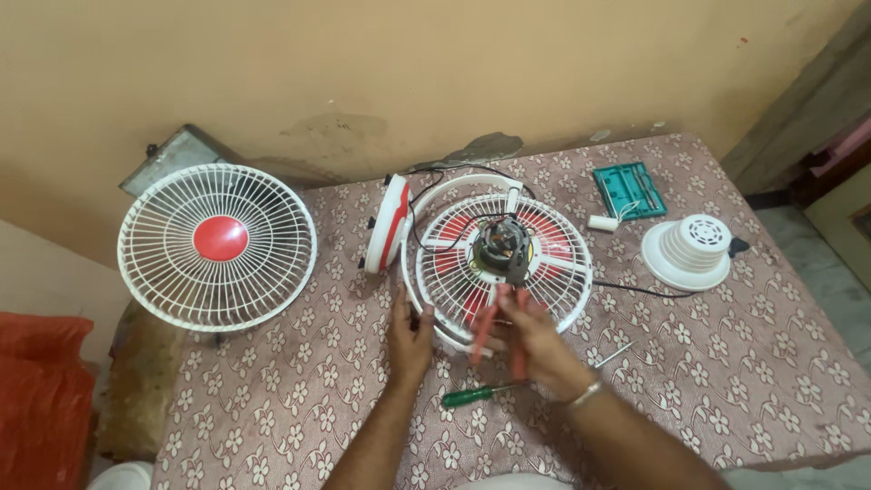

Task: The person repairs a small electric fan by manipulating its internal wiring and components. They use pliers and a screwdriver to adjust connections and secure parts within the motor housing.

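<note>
fan guard left of fan, screwdriver before it

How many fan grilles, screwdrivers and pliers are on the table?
Fan grilles: 2, loose grille and motor grille
Screwdrivers: 1, green screwdriver
Pliers: 1, red pliers in the right hand
Total: 4

A stained tan wall backs the floral-clothed table, with pale tiled floor off right.

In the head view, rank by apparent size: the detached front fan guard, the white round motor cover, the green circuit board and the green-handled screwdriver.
1. Detached front fan guard
2. White round motor cover
3. Green circuit board
4. Green-handled screwdriver, though it lies nearer the camera, so its place against the board is unsure.
</note>
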